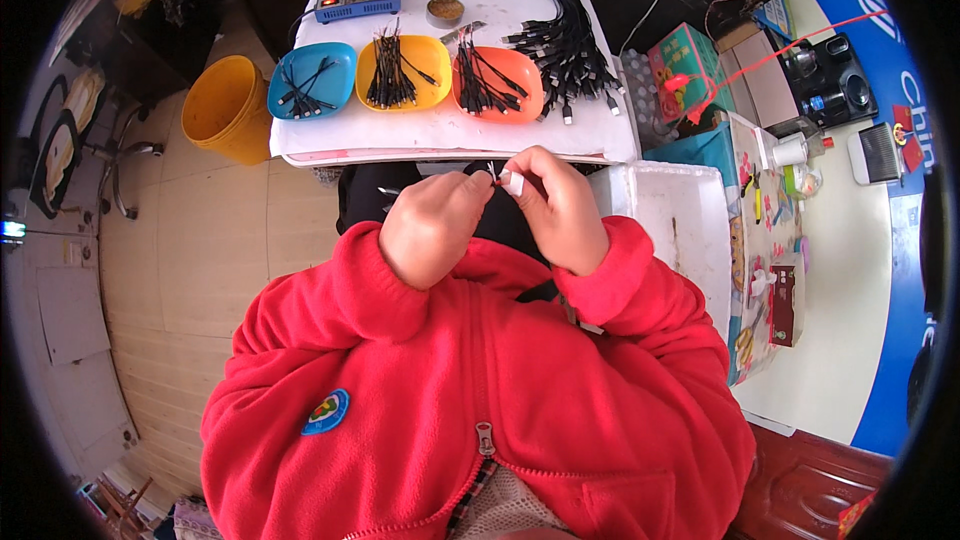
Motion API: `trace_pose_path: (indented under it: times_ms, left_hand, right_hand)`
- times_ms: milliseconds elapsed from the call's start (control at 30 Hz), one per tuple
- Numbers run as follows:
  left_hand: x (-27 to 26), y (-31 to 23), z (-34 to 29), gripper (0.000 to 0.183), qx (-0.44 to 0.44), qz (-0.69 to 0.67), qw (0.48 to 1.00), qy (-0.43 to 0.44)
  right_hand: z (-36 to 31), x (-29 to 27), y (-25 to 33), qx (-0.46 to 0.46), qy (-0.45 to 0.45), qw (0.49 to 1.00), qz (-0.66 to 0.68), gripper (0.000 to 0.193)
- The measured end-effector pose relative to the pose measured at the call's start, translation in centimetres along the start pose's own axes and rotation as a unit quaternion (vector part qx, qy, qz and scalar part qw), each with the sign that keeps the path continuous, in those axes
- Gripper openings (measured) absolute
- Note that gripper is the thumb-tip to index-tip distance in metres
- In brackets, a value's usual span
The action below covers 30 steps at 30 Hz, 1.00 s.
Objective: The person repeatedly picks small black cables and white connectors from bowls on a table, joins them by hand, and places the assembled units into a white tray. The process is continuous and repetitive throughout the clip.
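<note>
Both hands meet just in front of the table's near edge. My left hand (436,224) is closed, its thumb and forefinger pinching something thin and dark that I cannot make out clearly. Close beside it, my right hand (562,208) pinches a small white piece (513,183) between thumb and forefinger. Beyond the hands, on the white-covered table (400,143), stand a blue tray (342,90), a yellow tray (436,52) and an orange tray (528,68). Short black cables with plugs lie in each. To their right spreads a large bundle of black cables (560,35).
Behind the trays are a blue soldering device (358,6) and a round tin (445,10). A yellow bucket (225,105) stands on the floor at left. At right are a white foam box (680,185) and a side table with pliers (757,198) and a brown box (786,305).
</note>
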<state>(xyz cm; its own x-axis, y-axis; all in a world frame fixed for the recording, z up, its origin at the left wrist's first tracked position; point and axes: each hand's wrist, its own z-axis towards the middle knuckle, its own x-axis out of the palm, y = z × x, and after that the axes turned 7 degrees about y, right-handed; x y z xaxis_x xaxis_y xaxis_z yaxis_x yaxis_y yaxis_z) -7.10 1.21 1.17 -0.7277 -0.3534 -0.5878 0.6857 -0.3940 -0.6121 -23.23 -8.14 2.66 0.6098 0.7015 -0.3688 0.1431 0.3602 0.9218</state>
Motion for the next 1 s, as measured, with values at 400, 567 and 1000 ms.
trace_pose_path:
  times_ms: [400,567,1000]
  left_hand:
    - [-0.7,0.1,0.2,0.014,-0.214,-0.322,0.916,0.109]
    - [-0.2,0.0,0.1,0.009,-0.178,-0.295,0.936,0.072]
    - [-2.1,1.6,-0.2,0.013,-0.151,-0.446,0.866,0.169]
  right_hand:
    - [-0.4,-1.0,0.8,-0.248,-0.047,0.924,-0.286,0.032]
    - [0.3,-1.0,0.5,-0.302,-0.075,0.868,-0.386,0.026]
    - [-0.6,-1.4,1.3,-0.078,0.038,0.996,-0.014,0.015]
